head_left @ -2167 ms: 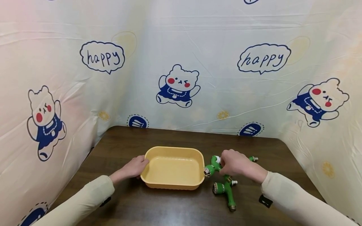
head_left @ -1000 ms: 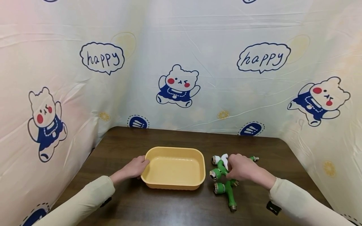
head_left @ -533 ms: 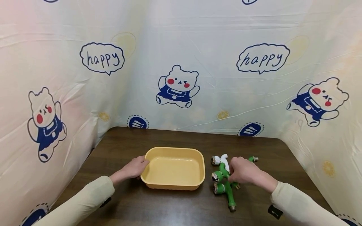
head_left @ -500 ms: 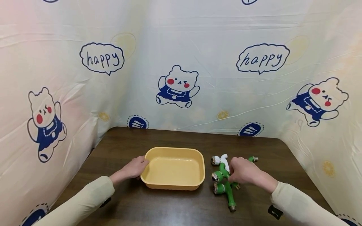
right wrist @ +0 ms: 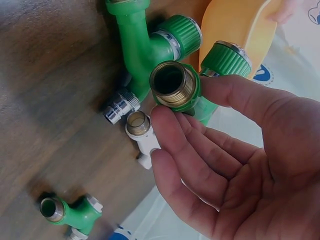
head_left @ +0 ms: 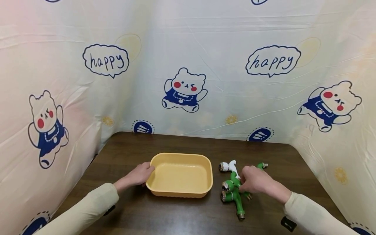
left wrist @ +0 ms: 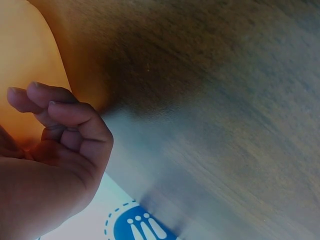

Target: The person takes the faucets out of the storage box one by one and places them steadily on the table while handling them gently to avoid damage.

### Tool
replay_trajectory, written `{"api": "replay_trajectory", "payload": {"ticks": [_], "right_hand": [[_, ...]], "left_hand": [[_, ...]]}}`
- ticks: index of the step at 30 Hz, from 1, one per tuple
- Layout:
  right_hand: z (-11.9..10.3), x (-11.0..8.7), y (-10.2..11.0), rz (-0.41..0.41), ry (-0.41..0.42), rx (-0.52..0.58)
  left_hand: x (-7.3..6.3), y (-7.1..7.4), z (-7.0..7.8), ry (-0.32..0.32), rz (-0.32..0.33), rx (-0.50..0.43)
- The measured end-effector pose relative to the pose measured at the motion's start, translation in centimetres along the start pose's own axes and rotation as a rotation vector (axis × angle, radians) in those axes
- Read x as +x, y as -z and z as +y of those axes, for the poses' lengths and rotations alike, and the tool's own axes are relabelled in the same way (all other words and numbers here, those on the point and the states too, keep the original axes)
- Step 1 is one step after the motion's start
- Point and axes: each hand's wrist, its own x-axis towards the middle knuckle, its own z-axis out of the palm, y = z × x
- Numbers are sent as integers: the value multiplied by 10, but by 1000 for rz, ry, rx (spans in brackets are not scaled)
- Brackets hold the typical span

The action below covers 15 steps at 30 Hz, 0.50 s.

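In the head view my left hand (head_left: 138, 174) holds the left rim of a yellow plastic basin (head_left: 179, 193), fingers outside and thumb over the edge. The basin has nothing in it. My right hand (head_left: 256, 179) pinches a green faucet (head_left: 234, 179) by its body, thumb on one side and fingers on the other. The right wrist view shows this faucet's brass threaded end (right wrist: 175, 87) facing the camera. Close beside and partly under it, a second green faucet (head_left: 239, 205) lies on the table. Just beyond them is a white faucet (head_left: 232, 166), partly covered by the held one.
Another green faucet (head_left: 261, 165) lies behind the right hand, partly hidden by it. The brown wooden table (head_left: 141, 212) is enclosed by a printed cloth (head_left: 223, 98) at the back and both sides.
My right hand has moved the held green faucet away from the basin, toward the near right, closer to the second green faucet. The white faucet has come into fuller view. My left hand stays put.
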Motion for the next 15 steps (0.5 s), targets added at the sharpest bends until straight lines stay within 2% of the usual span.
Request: {"api": "replay_trajectory", "payload": {"ticks": [15], "right_hand": [[11,-5,-6,11,-17,24]], "left_hand": [[0,1,0,-8,0,0]]}}
